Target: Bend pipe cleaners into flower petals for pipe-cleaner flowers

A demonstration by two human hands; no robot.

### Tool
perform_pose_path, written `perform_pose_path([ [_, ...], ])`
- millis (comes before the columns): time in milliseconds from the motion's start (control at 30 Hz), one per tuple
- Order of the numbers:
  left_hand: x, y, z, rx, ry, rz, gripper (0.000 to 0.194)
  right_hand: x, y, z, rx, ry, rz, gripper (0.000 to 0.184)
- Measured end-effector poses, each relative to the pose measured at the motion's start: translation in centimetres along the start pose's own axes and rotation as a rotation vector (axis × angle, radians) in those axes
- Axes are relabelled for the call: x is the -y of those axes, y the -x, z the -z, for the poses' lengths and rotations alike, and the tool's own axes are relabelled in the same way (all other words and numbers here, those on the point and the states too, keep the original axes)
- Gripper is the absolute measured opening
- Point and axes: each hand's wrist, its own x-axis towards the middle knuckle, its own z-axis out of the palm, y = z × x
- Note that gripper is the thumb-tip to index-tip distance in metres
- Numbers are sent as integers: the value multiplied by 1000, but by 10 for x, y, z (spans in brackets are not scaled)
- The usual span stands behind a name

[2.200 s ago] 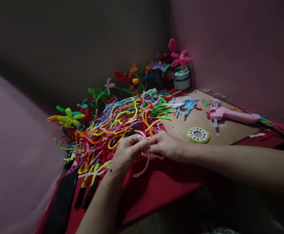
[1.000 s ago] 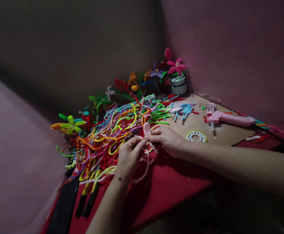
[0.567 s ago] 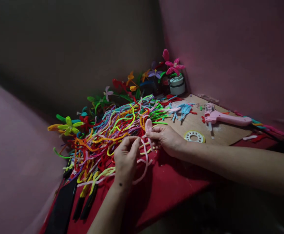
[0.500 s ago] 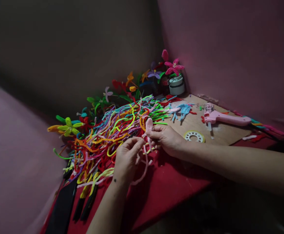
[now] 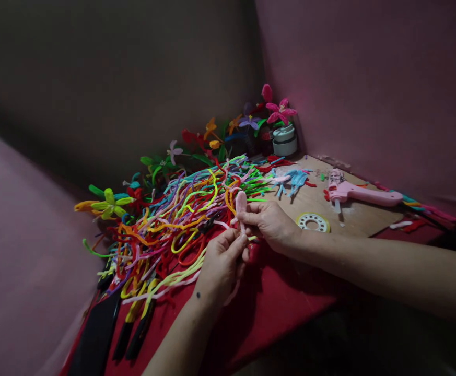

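The right hand (image 5: 272, 224) pinches a pink pipe-cleaner petal (image 5: 241, 201), upright above the desk (image 5: 278, 308), inboard of its front edge; the left hand (image 5: 222, 261) appears to pinch its tail below. Apparent step: securing the base. Further twisting calls for steady right-hand hold.

Your head camera looks forward and down, close over your hands (image 5: 222, 261) and the red table (image 5: 282, 292), to the wall corner (image 5: 261, 47). Lower right seems too dark to read.
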Motion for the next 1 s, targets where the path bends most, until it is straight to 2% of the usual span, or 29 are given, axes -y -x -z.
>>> perform_pose_path([
  [167, 7, 2, -8, 40, 107, 104, 28, 0, -1, -2, 3, 47, -11, 24],
  [300, 9, 1, -3, 117, -188, 149, 28, 1, -6, 2, -38, 31, -13, 21],
  [367, 2, 1, 4, 69, -268, 114, 28, 1, -8, 5, -32, 31, -43, 20],
  [467, -10, 2, 15, -117, -156, -34, 27, 0, -7, 7, 63, 74, -69, 21],
  [600, -14, 0, 18, -118, -139, -114, 28, -1, -3, 8, 184, 133, -77, 19],
  [767, -14, -2, 16, -233, -190, -245, 24, -2, 0, 7, 237, 228, -63, 23],
  [900, -15, -2, 23, -173, -203, -249, 22, -2, 4, 5, 292, 287, -77, 21],
  [1000, -12, -3, 29, -111, -123, -204, 19, -1, 5, 4, 350, 286, -129, 18],
])
